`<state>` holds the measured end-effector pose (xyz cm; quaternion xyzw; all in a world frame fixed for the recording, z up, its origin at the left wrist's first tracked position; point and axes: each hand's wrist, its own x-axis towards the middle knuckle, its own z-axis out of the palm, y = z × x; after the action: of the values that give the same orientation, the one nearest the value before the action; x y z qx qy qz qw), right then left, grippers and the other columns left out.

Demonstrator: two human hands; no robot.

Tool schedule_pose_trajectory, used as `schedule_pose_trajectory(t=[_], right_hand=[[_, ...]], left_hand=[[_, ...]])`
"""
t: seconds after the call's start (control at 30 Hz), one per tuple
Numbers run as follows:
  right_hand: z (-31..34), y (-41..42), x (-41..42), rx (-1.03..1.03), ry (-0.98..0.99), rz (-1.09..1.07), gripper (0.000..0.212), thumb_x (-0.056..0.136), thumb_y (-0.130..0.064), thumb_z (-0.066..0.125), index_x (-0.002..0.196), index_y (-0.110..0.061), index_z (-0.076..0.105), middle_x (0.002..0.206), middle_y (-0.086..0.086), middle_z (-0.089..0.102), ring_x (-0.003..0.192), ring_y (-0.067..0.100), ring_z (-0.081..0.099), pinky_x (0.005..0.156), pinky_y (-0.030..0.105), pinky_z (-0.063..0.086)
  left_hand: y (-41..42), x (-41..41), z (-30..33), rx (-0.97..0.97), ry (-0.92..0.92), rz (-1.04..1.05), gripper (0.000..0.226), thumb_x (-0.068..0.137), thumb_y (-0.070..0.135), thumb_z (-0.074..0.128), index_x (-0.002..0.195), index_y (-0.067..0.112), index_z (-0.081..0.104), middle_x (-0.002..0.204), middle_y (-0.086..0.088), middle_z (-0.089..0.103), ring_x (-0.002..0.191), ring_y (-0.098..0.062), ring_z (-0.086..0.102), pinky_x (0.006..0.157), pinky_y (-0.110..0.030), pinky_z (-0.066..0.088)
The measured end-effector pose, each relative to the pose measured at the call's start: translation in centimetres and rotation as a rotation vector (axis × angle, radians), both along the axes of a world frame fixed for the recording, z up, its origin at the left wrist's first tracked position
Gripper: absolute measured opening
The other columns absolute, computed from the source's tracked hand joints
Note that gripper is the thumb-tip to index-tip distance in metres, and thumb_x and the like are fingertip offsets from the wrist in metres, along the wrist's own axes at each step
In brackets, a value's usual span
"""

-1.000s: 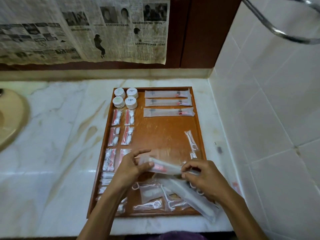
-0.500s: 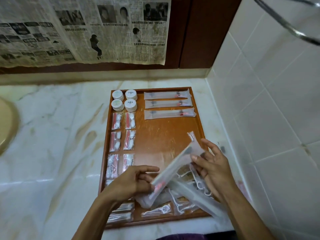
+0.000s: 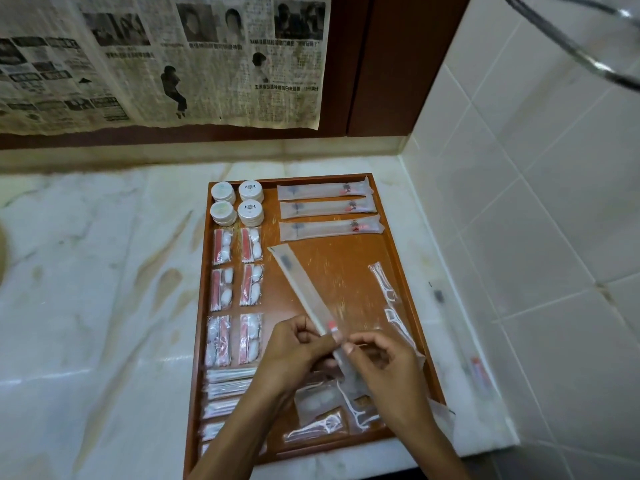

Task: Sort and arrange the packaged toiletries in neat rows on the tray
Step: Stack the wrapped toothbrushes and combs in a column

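A brown wooden tray (image 3: pixel 349 261) lies on the marble counter. Both hands hold one long clear toothbrush packet (image 3: pixel 301 289) over the tray's middle, its far end pointing up-left. My left hand (image 3: pixel 298 348) and my right hand (image 3: pixel 377 358) pinch its near end. Three like packets (image 3: pixel 327 209) lie in a row at the tray's top right. White round tubs (image 3: pixel 237 207) sit at the top left, with red-and-white sachets (image 3: pixel 237 271) in two columns below them. Loose floss-pick packets (image 3: pixel 391 299) lie along the right side and under my hands.
Thin white stick packets (image 3: pixel 228 386) are stacked at the tray's lower left. A tiled wall (image 3: pixel 536 202) rises close on the right, with a metal rail (image 3: pixel 571 39) above. Newspaper (image 3: pixel 156 57) hangs on the back wall.
The toothbrush packet has swung round: its far end now points up-left instead of up-right. My right hand moved from the far end to the near end beside my left hand.
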<state>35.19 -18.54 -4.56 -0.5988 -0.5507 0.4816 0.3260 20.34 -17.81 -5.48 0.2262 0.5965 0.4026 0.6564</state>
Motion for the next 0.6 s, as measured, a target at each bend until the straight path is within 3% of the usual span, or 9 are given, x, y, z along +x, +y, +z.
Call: schedule_pose_trajectory(t=[0.2, 0.33, 0.47, 0.6], right_hand=[[-0.3, -0.8, 0.2, -0.060, -0.046, 0.121, 0.029, 0.078, -0.017, 0.078, 0.089, -0.041, 0.065, 0.085, -0.027, 0.068, 0.080, -0.003, 0.065, 0.064, 0.014, 0.053], [-1.0, -1.2, 1.0, -0.038, -0.019, 0.007, 0.022, 0.087, -0.006, 0.065, 0.087, -0.027, 0.071, 0.075, -0.009, 0.071, 0.067, 0.010, 0.068, 0.059, 0.029, 0.058], [-0.6, -1.0, 2.5, -0.275, 0.230, -0.085, 0.015, 0.091, -0.006, 0.060, 0.086, -0.010, 0.073, 0.066, 0.015, 0.068, 0.060, 0.034, 0.068, 0.055, 0.047, 0.058], [-0.3, -0.4, 3.8, -0.477, 0.329, -0.096, 0.017, 0.091, -0.007, 0.059, 0.080, -0.004, 0.072, 0.066, 0.025, 0.063, 0.054, 0.032, 0.060, 0.057, 0.038, 0.053]], left_hand=[[-0.5, 0.7, -0.8, 0.029, 0.021, 0.017, 0.022, 0.078, 0.011, 0.075, 0.081, -0.001, 0.057, 0.065, -0.019, 0.068, 0.052, -0.024, 0.063, 0.054, -0.031, 0.053], [-0.7, 0.5, -0.7, 0.040, 0.013, 0.077, 0.030, 0.077, 0.020, 0.073, 0.092, 0.000, 0.058, 0.071, -0.023, 0.069, 0.049, -0.022, 0.060, 0.049, -0.028, 0.051], [-0.7, -0.9, -0.7, 0.069, 0.027, 0.244, 0.038, 0.081, 0.020, 0.072, 0.113, 0.016, 0.050, 0.087, -0.024, 0.070, 0.062, -0.029, 0.064, 0.052, -0.032, 0.053], [-0.3, -2.9, -0.6, 0.054, -0.075, 0.348, 0.055, 0.077, 0.020, 0.072, 0.125, 0.024, 0.045, 0.081, -0.025, 0.069, 0.069, -0.035, 0.063, 0.068, -0.047, 0.056]])
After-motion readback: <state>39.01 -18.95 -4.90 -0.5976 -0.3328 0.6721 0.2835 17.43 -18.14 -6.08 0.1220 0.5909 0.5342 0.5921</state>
